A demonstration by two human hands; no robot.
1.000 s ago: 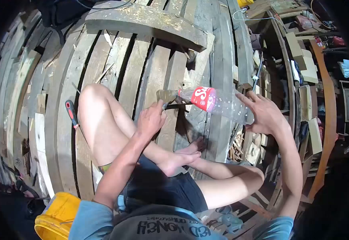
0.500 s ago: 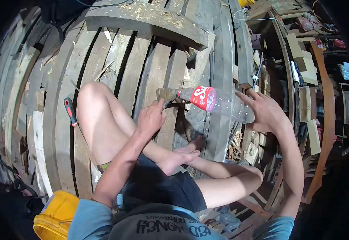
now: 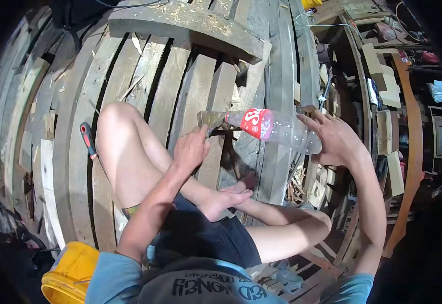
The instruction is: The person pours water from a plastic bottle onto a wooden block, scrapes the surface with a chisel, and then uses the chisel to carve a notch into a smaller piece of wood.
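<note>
A clear plastic bottle with a red label (image 3: 254, 123) lies sideways in front of me, its neck pointing left. My right hand (image 3: 335, 139) is around the bottle's base at the right end, fingers curved against it. My left hand (image 3: 192, 149) is closed near the bottle's neck, around a dark, narrow thing that looks like a handle. A block-like brownish piece (image 3: 210, 119) sits just beyond its fingers, beside the bottle's mouth. The fingertips of my left hand are partly hidden.
A thick plank with wood shavings (image 3: 185, 28) lies across the slatted platform (image 3: 152, 76). A red and black screwdriver (image 3: 87, 139) rests left of my knee. At the lower left stands a yellow bucket (image 3: 71, 271). Wooden shelving with clutter (image 3: 378, 121) is on the right.
The bottle has turned slightly about its length, so its label shows a little differently. Both hands stay in nearly the same place.
</note>
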